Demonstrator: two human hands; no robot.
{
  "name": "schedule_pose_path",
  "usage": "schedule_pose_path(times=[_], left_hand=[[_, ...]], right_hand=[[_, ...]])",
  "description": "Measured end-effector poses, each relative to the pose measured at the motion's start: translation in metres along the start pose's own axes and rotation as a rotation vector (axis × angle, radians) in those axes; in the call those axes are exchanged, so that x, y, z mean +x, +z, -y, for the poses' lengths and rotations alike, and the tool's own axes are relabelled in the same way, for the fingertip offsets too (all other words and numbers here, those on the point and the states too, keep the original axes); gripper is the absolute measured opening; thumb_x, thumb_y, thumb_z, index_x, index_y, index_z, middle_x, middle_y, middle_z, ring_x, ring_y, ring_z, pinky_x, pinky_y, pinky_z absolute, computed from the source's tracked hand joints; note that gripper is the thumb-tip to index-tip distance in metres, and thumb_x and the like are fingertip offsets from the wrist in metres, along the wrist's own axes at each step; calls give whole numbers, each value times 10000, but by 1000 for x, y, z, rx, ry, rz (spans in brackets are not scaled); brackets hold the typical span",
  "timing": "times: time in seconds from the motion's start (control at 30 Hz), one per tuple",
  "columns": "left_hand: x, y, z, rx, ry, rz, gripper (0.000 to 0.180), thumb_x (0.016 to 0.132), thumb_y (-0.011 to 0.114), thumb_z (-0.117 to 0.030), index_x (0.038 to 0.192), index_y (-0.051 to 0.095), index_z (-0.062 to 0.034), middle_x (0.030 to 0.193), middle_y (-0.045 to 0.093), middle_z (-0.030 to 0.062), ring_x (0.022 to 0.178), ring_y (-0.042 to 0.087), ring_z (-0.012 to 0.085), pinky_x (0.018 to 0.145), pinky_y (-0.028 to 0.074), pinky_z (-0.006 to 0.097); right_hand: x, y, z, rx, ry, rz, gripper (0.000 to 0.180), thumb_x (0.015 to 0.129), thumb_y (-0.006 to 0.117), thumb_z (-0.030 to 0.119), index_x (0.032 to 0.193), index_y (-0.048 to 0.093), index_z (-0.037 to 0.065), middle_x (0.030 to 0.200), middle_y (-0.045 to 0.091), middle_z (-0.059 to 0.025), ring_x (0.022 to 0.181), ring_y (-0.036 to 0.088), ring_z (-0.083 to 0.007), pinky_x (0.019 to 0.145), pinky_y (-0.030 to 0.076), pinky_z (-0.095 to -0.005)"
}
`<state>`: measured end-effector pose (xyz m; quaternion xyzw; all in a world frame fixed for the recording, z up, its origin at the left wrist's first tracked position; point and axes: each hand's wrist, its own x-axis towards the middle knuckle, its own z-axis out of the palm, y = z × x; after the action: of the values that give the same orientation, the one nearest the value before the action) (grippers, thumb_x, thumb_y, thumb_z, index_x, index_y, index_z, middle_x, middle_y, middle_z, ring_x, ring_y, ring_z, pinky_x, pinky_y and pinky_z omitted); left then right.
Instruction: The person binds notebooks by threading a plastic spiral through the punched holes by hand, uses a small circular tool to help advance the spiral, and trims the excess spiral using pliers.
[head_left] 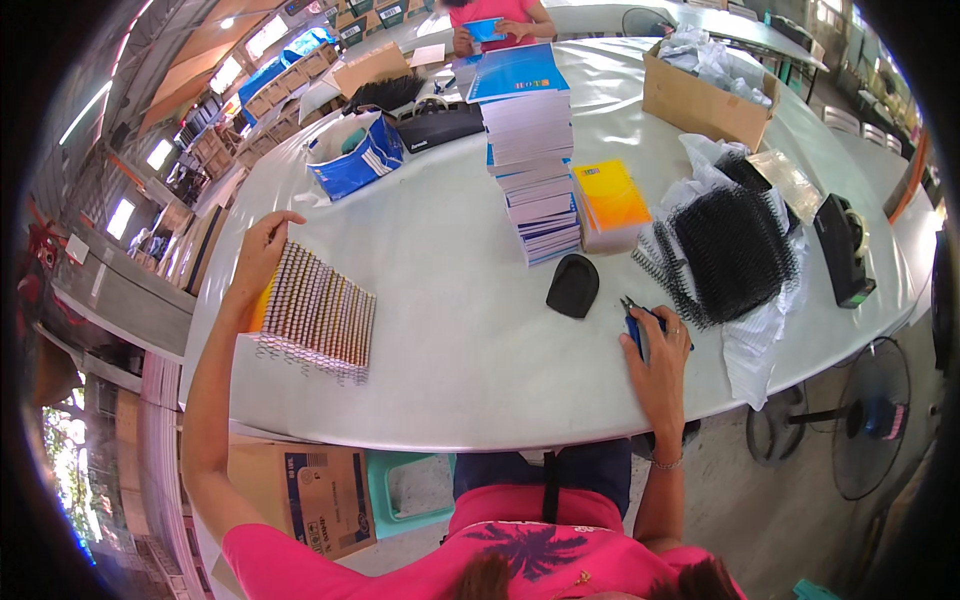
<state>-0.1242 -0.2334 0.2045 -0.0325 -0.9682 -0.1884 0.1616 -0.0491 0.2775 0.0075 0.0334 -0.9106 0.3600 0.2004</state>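
Observation:
A stack of spiral-bound notebooks (318, 305) stands at the left of the table, coil edges facing me, with loose wire ends sticking out low on the near side. My left hand (262, 252) is closed around its far left side; some fingers are hidden behind it. On the right, my right hand (657, 365) is closed over blue-handled pliers (634, 322), their small jaws pointing away from me. A black rounded pad (573, 286) lies left of the pliers. Beyond that hand, a heap of black plastic coils (735, 250) rests on white wrapping (752, 350).
A tall pile of blue-covered books (530, 130) rises mid-table beside yellow-orange notebooks (610, 205). Around them are a blue bag (360, 160), a cardboard box (705, 100) and a black tape dispenser (845, 250). Across the table a person (500, 20) holds a blue book. A fan (870, 420) stands right.

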Motion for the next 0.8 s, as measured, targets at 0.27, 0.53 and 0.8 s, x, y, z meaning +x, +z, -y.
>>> schedule_pose_path(times=[0.27, 0.53, 0.8], left_hand=[[1, -3, -4, 20, 77, -32, 252, 981, 462, -65, 1098, 678, -10, 857, 646, 123, 703, 547, 159, 704, 450, 303], [1, 1, -5, 34, 30, -23, 255, 988, 462, -76, 1101, 679, -4, 919, 678, 151, 751, 600, 200, 743, 471, 324], [1, 2, -3, 57, 49, -25, 254, 985, 459, -75, 1088, 680, -3, 943, 683, 142, 744, 589, 196, 745, 467, 330]], right_hand=[[1, -3, 0, 8, -20, -9, 388, 863, 704, 152, 1234, 615, 84, 1257, 502, -169, 1208, 441, -367, 1070, 322, -475], [1, -1, 0, -6, -4, 5, 388, 864, 707, 155, 1234, 615, 85, 1266, 501, -167, 1211, 436, -370, 1069, 324, -475], [1, -3, 1, 2, 35, 36, 384, 883, 692, 164, 1253, 616, 92, 1300, 491, -164, 1250, 428, -368, 1094, 308, -473]])
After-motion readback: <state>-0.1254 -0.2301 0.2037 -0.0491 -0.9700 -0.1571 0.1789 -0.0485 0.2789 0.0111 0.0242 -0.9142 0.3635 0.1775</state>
